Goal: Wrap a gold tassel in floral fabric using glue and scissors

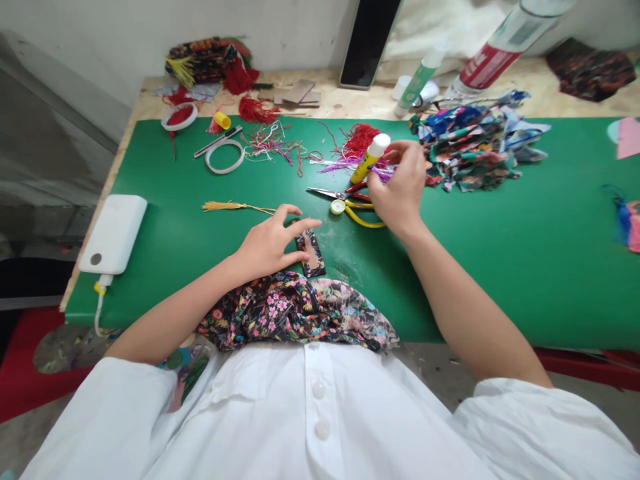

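My left hand rests with its fingers spread over a small rectangular piece covered in dark floral cloth, with a bare tan strip down its middle. Thumb and fingertips lie at its edges. Close beside a yellow glue stick with a white top, my right hand is curved, its thumb and fingers apart. The stick looks upright, and whether the thumb touches it is unclear. Below it are scissors with red handles, a yellow-handled tool and a small round yellow cap.
Red and purple threads lie behind the glue stick, beside a heap of printed cloth scraps. A yellow tassel, a tape roll and a white power bank are on the left. Floral cloth covers my lap.
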{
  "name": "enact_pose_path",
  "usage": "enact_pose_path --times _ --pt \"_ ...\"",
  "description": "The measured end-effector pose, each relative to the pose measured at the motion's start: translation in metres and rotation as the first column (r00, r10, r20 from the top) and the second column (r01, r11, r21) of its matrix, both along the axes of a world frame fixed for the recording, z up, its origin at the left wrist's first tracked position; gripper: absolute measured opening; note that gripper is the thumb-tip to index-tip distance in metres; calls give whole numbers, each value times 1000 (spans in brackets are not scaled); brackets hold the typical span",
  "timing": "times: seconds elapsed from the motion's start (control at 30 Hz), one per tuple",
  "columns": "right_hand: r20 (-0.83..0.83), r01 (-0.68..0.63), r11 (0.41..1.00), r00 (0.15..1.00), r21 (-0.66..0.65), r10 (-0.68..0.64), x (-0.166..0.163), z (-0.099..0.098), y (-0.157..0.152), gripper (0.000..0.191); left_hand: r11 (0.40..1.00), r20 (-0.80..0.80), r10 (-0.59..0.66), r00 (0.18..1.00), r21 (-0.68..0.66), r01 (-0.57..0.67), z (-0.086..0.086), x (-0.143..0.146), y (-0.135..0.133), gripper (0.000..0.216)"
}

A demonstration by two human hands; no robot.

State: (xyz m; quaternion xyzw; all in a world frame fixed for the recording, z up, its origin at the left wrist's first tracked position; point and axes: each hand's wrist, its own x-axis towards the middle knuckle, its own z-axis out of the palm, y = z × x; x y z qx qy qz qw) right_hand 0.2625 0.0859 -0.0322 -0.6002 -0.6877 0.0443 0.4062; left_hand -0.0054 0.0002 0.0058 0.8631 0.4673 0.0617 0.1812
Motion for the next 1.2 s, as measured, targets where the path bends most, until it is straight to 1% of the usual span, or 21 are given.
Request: enact_pose_path --times 0.07,0.1,0.17,0.2,0.27,0.33,0.4,0.47,0.57,0.67,0.8,0.9,1.0,1.1,1.2 --pt "13 -8 999 1000 53 7 -2 11 -10 29 999 52 31 998 -10 -30 0 0 0 73" --pt "31 -42 998 999 51 40 -4 16 -15 28 999 84 44 995 -19 -42 -1 0 0 78" --pt "97 -186 983 978 -13 186 -12 26 -26 22 997 144 66 987 -49 -59 -1 1 1 83" --pt "141 -277 959 949 -53 282 -17 30 -31 20 995 168 77 983 -70 -67 -1 1 1 83" --pt "245 -439 889 854 -132 459 -29 33 -40 17 990 210 107 972 -112 -85 -2 1 1 77" --pt "354 -514 840 763 -175 541 -41 31 -47 19 985 257 134 957 -142 -99 -2 1 2 64" --pt "433 -543 818 701 -191 567 -50 27 -53 24 981 297 152 943 -165 -106 -3 0 3 54" --pt "459 -573 795 662 -201 593 -55 22 -56 26 977 318 161 934 -183 -106 -4 -1 4 48" --pt "432 -615 760 640 -209 636 -56 19 -57 25 973 315 171 933 -201 -111 -5 -2 5 41" --pt "408 -633 747 638 -206 653 -56 20 -57 21 975 296 164 941 -196 -108 -3 -1 4 36" --pt "400 -628 746 639 -222 657 -58 21 -62 17 988 202 100 974 -135 -74 1 1 2 41" --pt "383 -634 731 628 -253 677 -62 21 -66 14 994 139 47 989 -101 -33 3 1 1 45" --pt "364 -653 703 606 -281 708 -66 21 -71 12 995 139 -6 990 -101 20 2 -1 1 34" --pt "341 -669 674 583 -314 737 -69 24 -77 15 994 135 -52 989 -91 65 2 -4 2 22" --pt "300 -684 629 554 -369 777 -72 30 -85 17 993 125 -87 988 -68 96 2 -6 3 17"
